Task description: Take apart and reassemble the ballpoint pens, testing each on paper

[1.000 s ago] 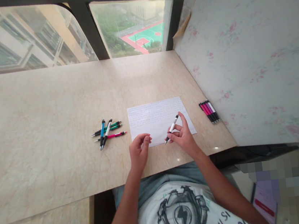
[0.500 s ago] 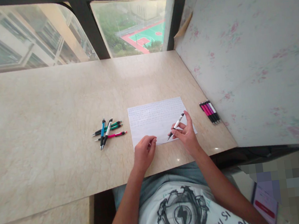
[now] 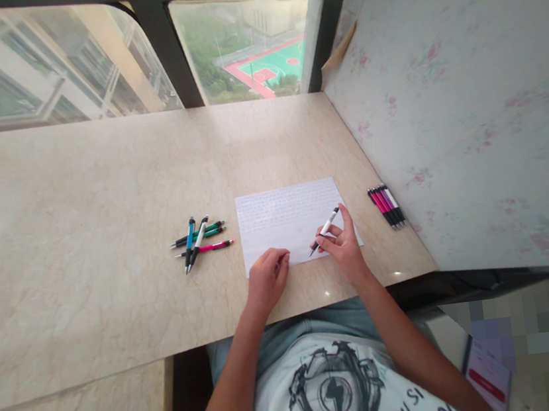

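Observation:
A white sheet of paper [image 3: 284, 221] with faint handwritten lines lies on the marble desk [image 3: 104, 206]. My right hand [image 3: 343, 245] pinches a white and black pen [image 3: 325, 230], its tip pointing down at the sheet's lower part. My left hand [image 3: 267, 278] rests with curled fingers on the sheet's near left corner. Whether those fingers pinch the paper is unclear.
Several pens [image 3: 199, 239] in blue, green, white and pink lie crossed left of the sheet. A neat row of pink and black pens [image 3: 386, 206] lies at the right, by a floral wall panel [image 3: 461, 96]. Windows [image 3: 244, 42] run along the far edge.
My right hand has moved the pen up and to the right over the sheet. My left hand has slid right along the paper's near edge.

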`<move>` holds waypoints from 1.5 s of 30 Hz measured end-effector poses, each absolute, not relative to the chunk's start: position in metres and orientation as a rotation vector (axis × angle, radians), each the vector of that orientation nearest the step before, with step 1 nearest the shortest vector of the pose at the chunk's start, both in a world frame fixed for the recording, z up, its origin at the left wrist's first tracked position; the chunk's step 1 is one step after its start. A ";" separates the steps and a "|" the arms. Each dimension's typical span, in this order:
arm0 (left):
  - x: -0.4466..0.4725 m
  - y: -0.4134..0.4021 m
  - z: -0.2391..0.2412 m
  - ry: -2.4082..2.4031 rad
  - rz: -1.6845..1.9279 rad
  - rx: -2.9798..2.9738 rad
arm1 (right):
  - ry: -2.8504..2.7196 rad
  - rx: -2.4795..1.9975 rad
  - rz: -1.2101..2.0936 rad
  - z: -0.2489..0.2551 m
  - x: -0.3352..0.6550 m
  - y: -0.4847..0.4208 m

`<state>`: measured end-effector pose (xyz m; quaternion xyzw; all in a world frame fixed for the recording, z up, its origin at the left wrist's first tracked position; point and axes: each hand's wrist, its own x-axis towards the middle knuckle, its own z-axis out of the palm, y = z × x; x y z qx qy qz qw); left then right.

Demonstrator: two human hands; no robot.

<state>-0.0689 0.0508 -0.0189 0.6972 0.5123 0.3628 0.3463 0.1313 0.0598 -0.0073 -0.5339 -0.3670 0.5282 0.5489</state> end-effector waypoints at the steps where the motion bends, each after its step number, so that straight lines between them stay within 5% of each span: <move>1: -0.069 0.051 -0.018 1.328 0.942 1.806 | -0.867 -1.257 1.260 -0.007 0.131 0.060; 35: -0.069 0.050 -0.019 1.364 0.833 1.969 | -0.758 -1.284 1.169 -0.017 0.135 0.068; 45: -0.068 0.050 -0.017 1.360 0.837 1.972 | -1.266 -1.410 0.958 -0.007 0.139 0.114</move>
